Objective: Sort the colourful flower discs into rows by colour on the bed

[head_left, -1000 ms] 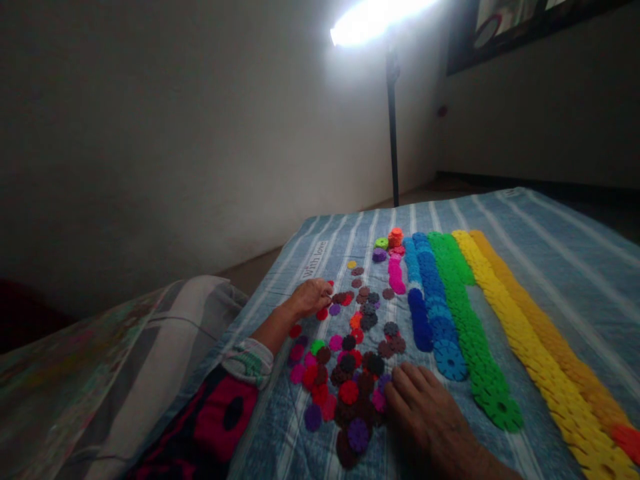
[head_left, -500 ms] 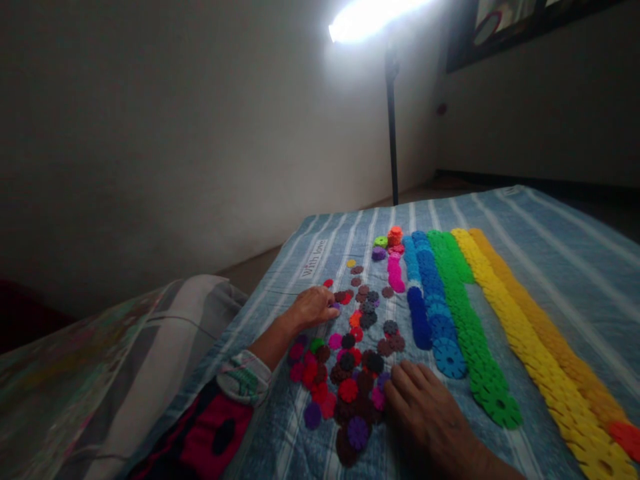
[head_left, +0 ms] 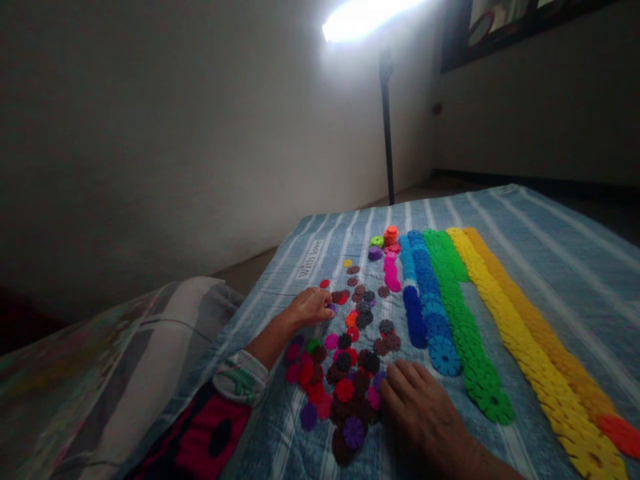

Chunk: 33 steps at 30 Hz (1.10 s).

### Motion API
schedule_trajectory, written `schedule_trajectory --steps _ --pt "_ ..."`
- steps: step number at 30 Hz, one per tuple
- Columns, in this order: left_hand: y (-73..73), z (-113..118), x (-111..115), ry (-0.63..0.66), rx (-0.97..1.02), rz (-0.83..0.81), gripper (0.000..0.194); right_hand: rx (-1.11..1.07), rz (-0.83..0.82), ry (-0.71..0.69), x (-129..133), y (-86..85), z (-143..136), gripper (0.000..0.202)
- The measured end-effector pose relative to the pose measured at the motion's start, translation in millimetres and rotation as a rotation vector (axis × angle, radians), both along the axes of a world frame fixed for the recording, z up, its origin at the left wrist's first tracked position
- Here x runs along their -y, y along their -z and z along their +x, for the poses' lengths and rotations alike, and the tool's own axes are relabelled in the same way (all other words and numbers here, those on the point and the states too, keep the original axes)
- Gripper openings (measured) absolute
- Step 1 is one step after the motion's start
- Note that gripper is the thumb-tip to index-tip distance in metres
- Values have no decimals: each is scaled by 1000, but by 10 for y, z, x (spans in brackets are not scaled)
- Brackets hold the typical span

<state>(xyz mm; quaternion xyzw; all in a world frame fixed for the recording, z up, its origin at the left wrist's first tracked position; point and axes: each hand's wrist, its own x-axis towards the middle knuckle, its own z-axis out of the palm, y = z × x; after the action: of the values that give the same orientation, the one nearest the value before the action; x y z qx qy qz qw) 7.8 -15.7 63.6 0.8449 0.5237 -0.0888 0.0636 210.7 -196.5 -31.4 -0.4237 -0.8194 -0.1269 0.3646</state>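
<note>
Notched discs of mixed colours lie loosely scattered on a blue striped cloth (head_left: 565, 267). My left hand (head_left: 311, 306) is at the far left part of this scatter, its fingers closed near a small purple disc (head_left: 332, 307); whatever they hold is hidden. Beside the near pile, my right hand (head_left: 417, 400) rests with curled fingers next to a magenta disc (head_left: 373, 398), and its fingertips are out of sight. Overlapping rows of green (head_left: 467, 340), yellow (head_left: 520, 333), orange (head_left: 530, 310), blue (head_left: 429, 280) and pink discs (head_left: 391, 272) run along the cloth to the right.
A bright lamp on a black stand (head_left: 387, 133) rises behind the cloth. Striped fabric (head_left: 170, 333) lies at the left. A red-orange disc (head_left: 620, 435) ends the orange row at the right. Short stacks (head_left: 391, 235) sit at the far end.
The view has shifted slightly, so the discs and lamp appear a little further left. Both hands stay in nearly the same places over the cloth.
</note>
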Motion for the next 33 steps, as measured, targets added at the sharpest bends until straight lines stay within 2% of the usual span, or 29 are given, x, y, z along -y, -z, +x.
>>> schedule_trajectory --steps 4,7,11,13,17,24,28,33 --pt "-11 15 -4 -27 -5 3 8 -4 -14 5 2 -3 -4 10" --pt "-9 83 14 -11 78 46 13 7 -7 3 -3 17 -4 10" --pt "49 301 49 151 213 35 20 13 -41 7 -1 53 -11 9" --pt "92 423 67 240 187 48 23 6 -47 8 4 60 -14 10" --pt "139 560 124 309 69 71 25 16 -26 8 5 61 -13 8" --pt "16 557 247 392 59 -52 24 50 -39 25 4 64 -15 5" --pt "-34 590 156 362 83 -41 24 36 -62 20 12 77 -22 6" --pt "50 651 -36 346 37 31 23 45 -10 36 -7 104 -24 6"
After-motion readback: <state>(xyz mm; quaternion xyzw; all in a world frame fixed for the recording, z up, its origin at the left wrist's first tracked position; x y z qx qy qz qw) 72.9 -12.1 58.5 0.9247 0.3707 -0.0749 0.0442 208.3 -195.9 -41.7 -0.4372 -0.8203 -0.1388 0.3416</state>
